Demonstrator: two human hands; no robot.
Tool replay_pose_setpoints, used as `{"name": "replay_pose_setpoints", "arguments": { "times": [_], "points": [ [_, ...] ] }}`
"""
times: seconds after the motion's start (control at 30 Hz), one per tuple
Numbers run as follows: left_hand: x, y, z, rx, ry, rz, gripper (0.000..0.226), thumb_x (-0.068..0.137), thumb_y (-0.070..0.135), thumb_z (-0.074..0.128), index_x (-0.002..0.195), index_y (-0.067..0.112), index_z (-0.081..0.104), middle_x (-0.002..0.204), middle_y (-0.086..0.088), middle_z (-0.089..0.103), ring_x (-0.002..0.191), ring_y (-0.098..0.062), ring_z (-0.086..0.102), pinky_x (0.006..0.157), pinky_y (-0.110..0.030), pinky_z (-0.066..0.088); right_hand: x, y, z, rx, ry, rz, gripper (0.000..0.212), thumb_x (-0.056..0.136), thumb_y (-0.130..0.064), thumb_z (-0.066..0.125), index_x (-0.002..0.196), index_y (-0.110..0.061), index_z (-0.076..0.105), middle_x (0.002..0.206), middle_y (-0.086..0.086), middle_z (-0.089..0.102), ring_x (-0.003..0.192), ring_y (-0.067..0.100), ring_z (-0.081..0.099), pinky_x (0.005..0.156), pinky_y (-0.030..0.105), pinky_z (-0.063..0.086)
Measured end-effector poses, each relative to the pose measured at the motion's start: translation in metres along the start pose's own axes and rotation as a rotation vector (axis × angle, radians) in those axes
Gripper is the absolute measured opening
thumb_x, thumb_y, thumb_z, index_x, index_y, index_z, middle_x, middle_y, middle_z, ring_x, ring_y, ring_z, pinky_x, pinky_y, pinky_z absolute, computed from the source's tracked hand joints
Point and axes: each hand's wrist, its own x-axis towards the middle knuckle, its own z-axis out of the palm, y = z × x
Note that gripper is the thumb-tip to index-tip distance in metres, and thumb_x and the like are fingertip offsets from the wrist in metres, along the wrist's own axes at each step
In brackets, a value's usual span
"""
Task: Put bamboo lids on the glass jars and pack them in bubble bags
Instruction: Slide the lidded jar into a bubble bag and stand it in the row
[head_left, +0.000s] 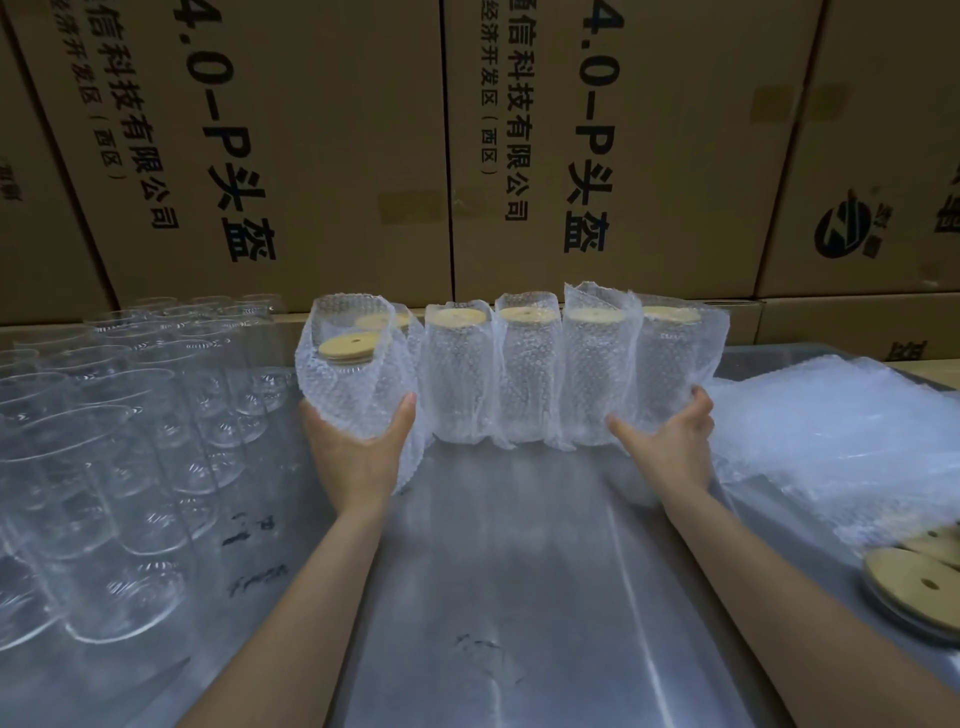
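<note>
Several glass jars with bamboo lids stand in bubble bags in a row at the back of the steel table (519, 571). My left hand (363, 452) grips the leftmost bagged jar (353, 374), whose bamboo lid (345, 345) shows inside the open bag. My right hand (670, 441) cups the base of the rightmost bagged jar (670, 364), thumb and fingers around its lower side. Between them stand bagged jars (457, 374) with lids at the top.
Many bare glass jars (119, 441) crowd the left of the table. A pile of flat bubble bags (841, 441) lies at the right, with loose bamboo lids (914, 577) near the right edge. Cardboard boxes (322, 156) form a wall behind.
</note>
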Motion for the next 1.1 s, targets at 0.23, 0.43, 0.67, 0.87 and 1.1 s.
{"name": "replay_pose_setpoints", "arguments": {
  "times": [0.23,0.43,0.67,0.87,1.1],
  "points": [
    [0.001,-0.002,0.0,0.007,-0.03,-0.028,0.102,0.066,0.049,0.083,0.146,0.02,0.028,0.148,0.001,0.038,0.137,-0.015,0.036,0.108,-0.025,0.027,-0.001,0.0,0.0,0.002,-0.001,-0.004,0.102,0.074,-0.048,0.077,0.147,-0.019,0.011,0.149,0.017,0.027,0.127,0.041,0.043,0.097,0.049,0.041],
    [0.003,0.012,-0.006,0.01,-0.055,0.047,0.098,0.068,0.048,0.082,0.143,0.023,0.025,0.142,0.006,0.036,0.127,-0.004,0.034,0.102,-0.023,0.031,-0.014,-0.007,-0.004,0.068,0.082,-0.097,0.101,0.072,-0.041,0.081,0.146,-0.011,0.018,0.149,0.017,0.023,0.137,0.038,0.022,0.106,0.05,0.03],
    [0.019,0.043,-0.01,-0.097,-0.088,0.129,0.089,0.072,0.045,0.081,0.139,0.021,0.027,0.144,0.001,0.035,0.137,-0.015,0.034,0.113,-0.04,0.035,-0.053,-0.03,0.004,-0.209,0.029,-0.835,0.047,0.085,-0.025,0.069,0.126,-0.007,0.054,0.117,0.011,0.054,0.11,0.03,0.05,0.096,0.036,0.036],
    [0.025,0.063,-0.014,-0.188,-0.063,0.033,0.086,0.072,0.055,0.076,0.139,0.026,0.029,0.14,0.009,0.032,0.13,-0.007,0.032,0.097,-0.019,0.034,-0.06,-0.033,0.027,-0.407,-0.442,-0.705,0.055,0.097,-0.049,0.042,0.148,-0.032,0.029,0.14,-0.007,0.039,0.127,0.018,0.04,0.095,0.035,0.042],
    [0.012,0.097,-0.02,-0.228,-0.065,0.161,0.085,0.069,0.063,0.072,0.136,0.03,0.032,0.136,0.011,0.037,0.131,-0.007,0.035,0.102,-0.025,0.036,-0.06,-0.032,0.027,-0.454,-0.471,-0.614,0.056,0.099,-0.049,0.035,0.151,-0.032,0.024,0.148,-0.007,0.035,0.134,0.018,0.035,0.102,0.038,0.039]
  ]
}}
